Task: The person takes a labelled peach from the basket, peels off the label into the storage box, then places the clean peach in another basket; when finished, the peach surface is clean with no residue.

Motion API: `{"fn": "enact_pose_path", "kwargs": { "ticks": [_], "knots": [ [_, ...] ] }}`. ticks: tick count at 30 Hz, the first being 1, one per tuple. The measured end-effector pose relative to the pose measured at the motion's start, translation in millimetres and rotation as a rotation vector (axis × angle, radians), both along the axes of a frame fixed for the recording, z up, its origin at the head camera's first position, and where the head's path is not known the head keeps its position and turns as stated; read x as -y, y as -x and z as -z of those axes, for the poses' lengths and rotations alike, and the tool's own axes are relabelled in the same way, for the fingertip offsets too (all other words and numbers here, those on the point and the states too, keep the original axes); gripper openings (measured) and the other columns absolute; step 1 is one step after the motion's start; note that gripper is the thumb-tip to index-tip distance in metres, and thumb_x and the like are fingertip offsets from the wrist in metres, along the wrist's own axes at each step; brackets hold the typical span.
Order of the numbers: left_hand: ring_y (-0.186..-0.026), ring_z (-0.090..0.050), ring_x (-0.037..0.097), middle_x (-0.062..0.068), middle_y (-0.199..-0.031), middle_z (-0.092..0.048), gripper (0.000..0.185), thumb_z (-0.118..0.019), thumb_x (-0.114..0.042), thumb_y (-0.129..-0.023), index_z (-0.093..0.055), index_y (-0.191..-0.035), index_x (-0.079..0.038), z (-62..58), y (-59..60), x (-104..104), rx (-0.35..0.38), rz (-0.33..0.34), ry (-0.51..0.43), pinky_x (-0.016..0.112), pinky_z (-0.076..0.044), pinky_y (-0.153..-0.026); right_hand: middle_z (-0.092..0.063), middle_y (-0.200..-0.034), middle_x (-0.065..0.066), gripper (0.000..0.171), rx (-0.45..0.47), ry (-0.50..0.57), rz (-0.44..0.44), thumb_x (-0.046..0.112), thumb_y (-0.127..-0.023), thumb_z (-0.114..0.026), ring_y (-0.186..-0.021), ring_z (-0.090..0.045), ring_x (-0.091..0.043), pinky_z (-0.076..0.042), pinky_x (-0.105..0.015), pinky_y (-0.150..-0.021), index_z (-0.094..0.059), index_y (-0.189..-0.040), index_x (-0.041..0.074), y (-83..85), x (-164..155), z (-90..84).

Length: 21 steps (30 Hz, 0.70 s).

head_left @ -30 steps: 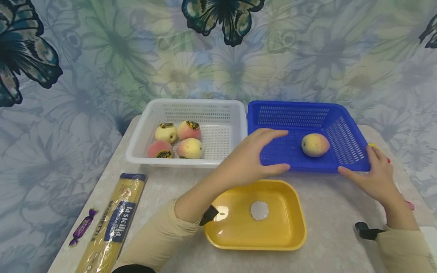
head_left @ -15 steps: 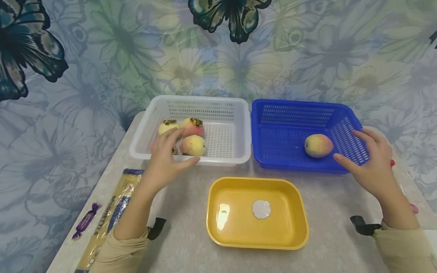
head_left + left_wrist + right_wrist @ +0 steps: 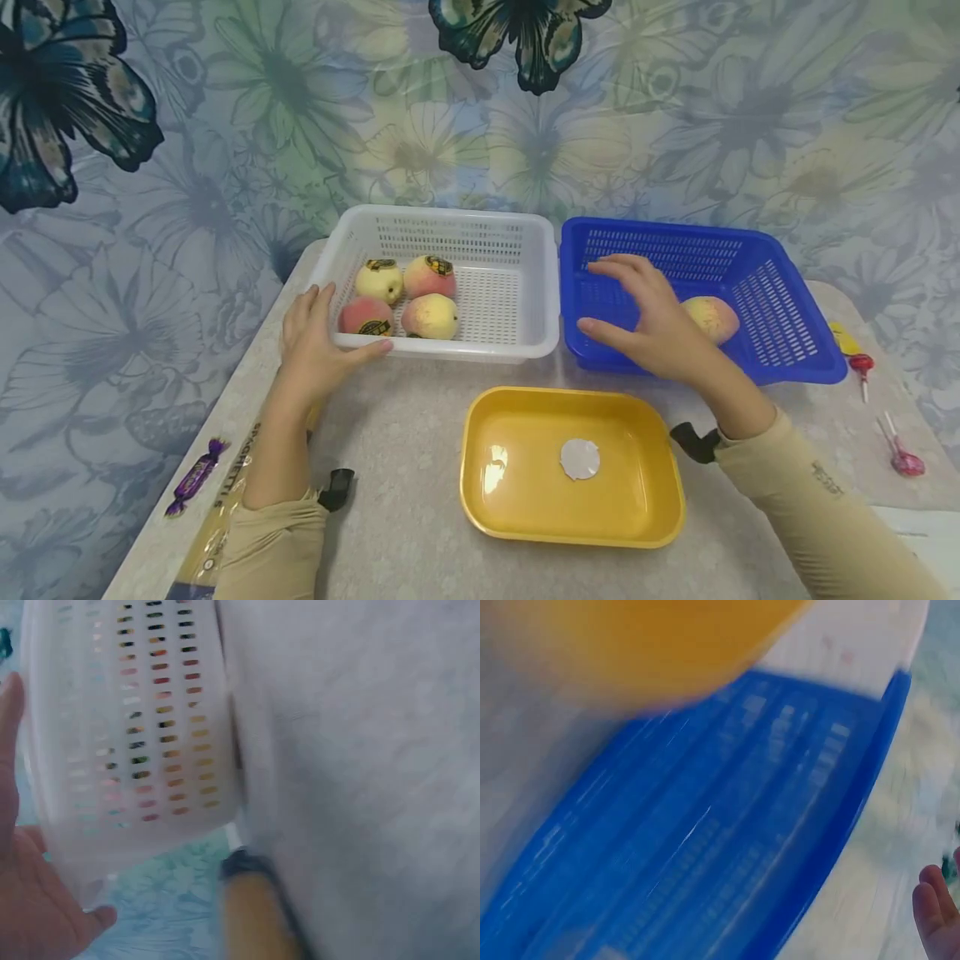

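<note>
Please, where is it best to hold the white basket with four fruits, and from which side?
Probably the rim of the white basket at its two short ends, one hand per side. The rim juts outward, giving fingers a ledge. The left hand already holds the near left corner; the right end sits close beside the blue basket, leaving little room.

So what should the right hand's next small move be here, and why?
Probably lower the right hand a little further right onto the peach in the blue basket. The hand hovers open over the basket's near left part, holding nothing, with the peach just beyond its knuckles, while the left hand holds the white basket.
</note>
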<state>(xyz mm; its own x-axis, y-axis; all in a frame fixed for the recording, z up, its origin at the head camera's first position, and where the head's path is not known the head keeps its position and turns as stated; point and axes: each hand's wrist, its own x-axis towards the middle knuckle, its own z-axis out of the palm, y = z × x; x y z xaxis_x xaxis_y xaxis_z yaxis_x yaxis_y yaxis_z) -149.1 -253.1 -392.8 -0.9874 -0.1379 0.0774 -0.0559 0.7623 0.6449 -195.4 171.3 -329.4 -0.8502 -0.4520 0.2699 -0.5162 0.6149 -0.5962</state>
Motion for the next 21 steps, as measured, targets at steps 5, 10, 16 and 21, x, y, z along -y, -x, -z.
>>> {"fn": "enact_pose_path", "kwargs": {
  "ticks": [5, 10, 16, 21],
  "knots": [
    [-0.153, 0.011, 0.038, 0.015, -0.167, 0.004, 0.128, -0.083, -0.058, -0.072, -0.005, -0.160, -0.009, 4.6, 0.2, 4, -0.008, -0.019, -0.037, 0.076, -0.011, -0.113, -0.042, -0.149, -0.009, 0.063, 0.063, -0.038, -0.125, 0.036, -0.091, -0.072, -0.140, -0.035, -0.030, -0.031, -0.060, -0.115, -0.047, -0.145, 0.015, 12.6, 49, 3.2],
    [-0.153, 0.013, 0.039, 0.017, -0.167, 0.007, 0.132, -0.083, -0.058, -0.071, 0.000, -0.159, -0.003, 4.7, -0.6, 5, -0.002, -0.020, -0.030, 0.073, -0.006, -0.116, -0.041, -0.150, -0.006, 0.064, 0.144, -0.085, -0.195, 0.041, -0.093, -0.068, -0.140, -0.038, -0.026, -0.034, -0.053, -0.117, -0.044, -0.147, 0.017, 25.1, 91, 10.6],
    [-0.153, 0.013, 0.040, 0.017, -0.167, 0.007, 0.134, -0.082, -0.059, -0.072, 0.002, -0.159, -0.003, 3.9, -1.6, 7, 0.020, -0.023, -0.022, 0.073, -0.008, -0.116, -0.041, -0.151, -0.005, 0.065, 0.217, -0.141, -0.225, 0.043, -0.094, -0.066, -0.141, -0.040, -0.024, -0.035, -0.047, -0.118, -0.041, -0.149, 0.019, 41.2, 133, 26.7],
    [-0.153, 0.014, 0.039, 0.017, -0.167, 0.006, 0.134, -0.082, -0.060, -0.071, 0.002, -0.159, -0.004, 3.2, -1.8, 5, 0.029, -0.022, -0.028, 0.073, -0.009, -0.116, -0.040, -0.150, -0.009, 0.069, 0.319, -0.126, -0.242, 0.040, -0.093, -0.067, -0.139, -0.042, -0.028, -0.035, -0.047, -0.118, -0.040, -0.151, 0.016, 53.2, 159, 39.5]
  ]
}}
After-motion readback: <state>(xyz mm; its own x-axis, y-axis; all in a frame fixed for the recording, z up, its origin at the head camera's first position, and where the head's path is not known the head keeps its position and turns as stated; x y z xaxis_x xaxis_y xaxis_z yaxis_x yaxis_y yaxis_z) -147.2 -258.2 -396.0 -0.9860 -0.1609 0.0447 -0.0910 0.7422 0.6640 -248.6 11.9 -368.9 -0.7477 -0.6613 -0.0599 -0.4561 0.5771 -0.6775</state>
